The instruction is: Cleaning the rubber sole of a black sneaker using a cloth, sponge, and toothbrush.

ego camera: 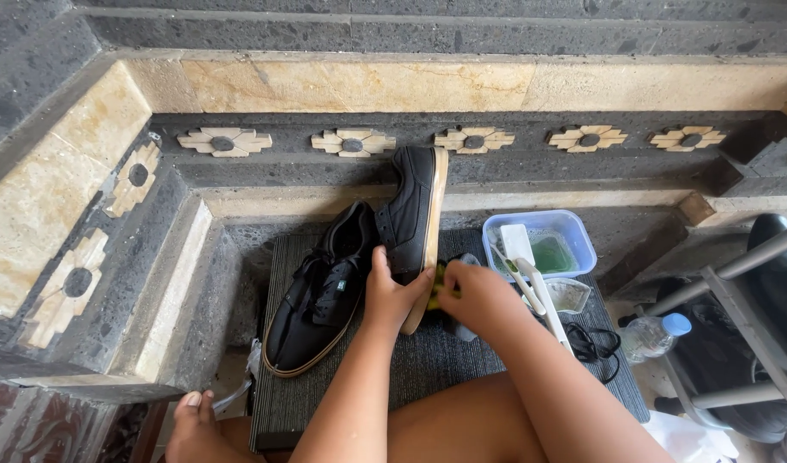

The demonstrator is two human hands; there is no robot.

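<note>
Shoe within left-hand fingers.

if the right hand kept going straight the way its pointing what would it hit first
The right hand points left, toward the tan sole of the upright black shoe that the left hand steadies. It would likely meet that sole first; the yellow-green sponge in its fingers seems to already touch it, though depth is unclear.

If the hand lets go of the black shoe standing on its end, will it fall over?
Probably. The upright shoe stands on its narrow end, steadied by the left hand, so it looks tippy. Its tan sole seems stiff, and it would likely topple towards the other shoe or the blue tub.
</note>
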